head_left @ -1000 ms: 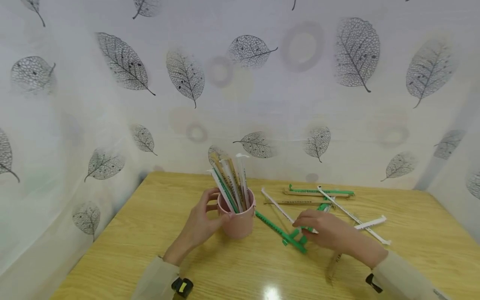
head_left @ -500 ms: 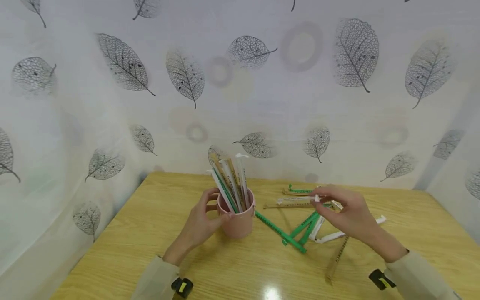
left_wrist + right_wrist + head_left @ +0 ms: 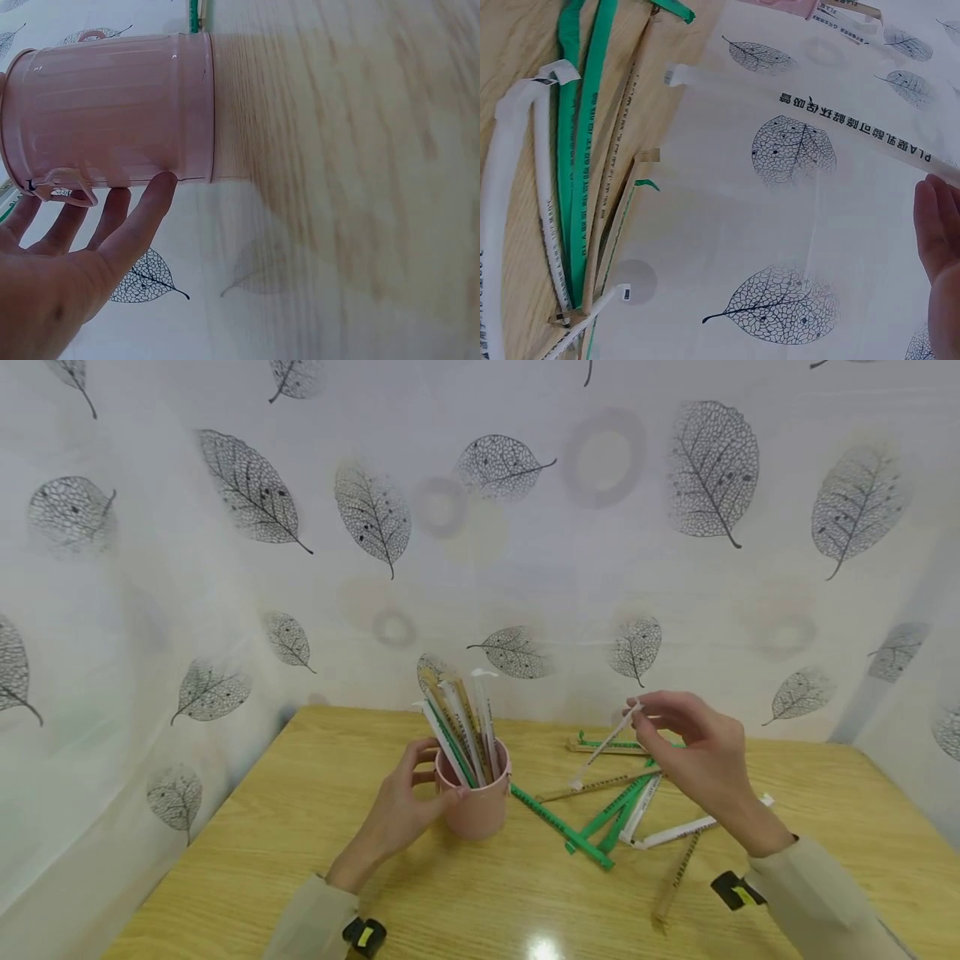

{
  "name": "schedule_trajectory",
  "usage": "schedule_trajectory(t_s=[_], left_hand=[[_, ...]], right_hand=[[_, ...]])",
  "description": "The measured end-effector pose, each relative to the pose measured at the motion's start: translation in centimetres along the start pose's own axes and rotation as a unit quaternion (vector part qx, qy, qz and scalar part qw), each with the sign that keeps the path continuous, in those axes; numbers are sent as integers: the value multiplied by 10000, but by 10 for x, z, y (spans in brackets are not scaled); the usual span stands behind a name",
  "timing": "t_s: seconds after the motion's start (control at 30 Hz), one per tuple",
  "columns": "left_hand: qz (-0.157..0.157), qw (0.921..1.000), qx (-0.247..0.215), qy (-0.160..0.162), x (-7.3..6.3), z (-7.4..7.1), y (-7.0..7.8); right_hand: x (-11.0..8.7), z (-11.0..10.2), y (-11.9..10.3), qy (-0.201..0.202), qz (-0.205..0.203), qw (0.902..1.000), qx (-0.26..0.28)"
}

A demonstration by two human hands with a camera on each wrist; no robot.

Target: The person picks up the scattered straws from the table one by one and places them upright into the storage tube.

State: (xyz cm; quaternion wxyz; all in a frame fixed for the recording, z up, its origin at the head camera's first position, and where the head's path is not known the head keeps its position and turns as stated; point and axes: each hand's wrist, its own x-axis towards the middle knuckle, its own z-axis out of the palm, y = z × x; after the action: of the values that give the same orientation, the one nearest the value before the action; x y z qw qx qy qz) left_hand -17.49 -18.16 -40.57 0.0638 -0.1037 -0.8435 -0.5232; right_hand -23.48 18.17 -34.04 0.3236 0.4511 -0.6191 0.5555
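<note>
My left hand point(image 3: 402, 804) holds a small pink bucket point(image 3: 477, 814), thumb at the near side and fingers around the left. In the left wrist view, fingertips touch the bucket's ribbed wall point(image 3: 112, 112) beside its small handle. Several paper-wrapped straws point(image 3: 459, 731), white, green and brown, stand leaning inside it. To the right, my right hand point(image 3: 701, 752) pinches one end of a white wrapped straw point(image 3: 606, 742), raised over the pile and slanting down to the left. Printed lettering shows along this straw point(image 3: 795, 112) in the right wrist view.
Right of the bucket, several wrapped straws lie crossed on the wooden table point(image 3: 300, 827): green ones point(image 3: 558, 822), white ones point(image 3: 678, 832) and brown ones point(image 3: 678, 881). Behind the table hangs a pale leaf-patterned curtain point(image 3: 480, 577).
My right hand has come up from the pile with a white straw, which has tilted from nearly level to slanting. Some loose straws have shifted. My left hand stays on the bucket.
</note>
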Motion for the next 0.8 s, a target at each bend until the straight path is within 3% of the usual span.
schedule_trajectory(t_s=[0.1, 0.47, 0.8], left_hand=[[83, 10000, 12, -1, 0, 0, 0], [219, 9998, -28, -22, 2, 1, 0], [-13, 10000, -3, -16, 2, 1, -1]], right_hand=[[10, 5, -1, -25, 79, 9999, 128], [54, 28, 0, 102, 338, 9972, -657], [95, 54, -12, 121, 450, 9983, -345]])
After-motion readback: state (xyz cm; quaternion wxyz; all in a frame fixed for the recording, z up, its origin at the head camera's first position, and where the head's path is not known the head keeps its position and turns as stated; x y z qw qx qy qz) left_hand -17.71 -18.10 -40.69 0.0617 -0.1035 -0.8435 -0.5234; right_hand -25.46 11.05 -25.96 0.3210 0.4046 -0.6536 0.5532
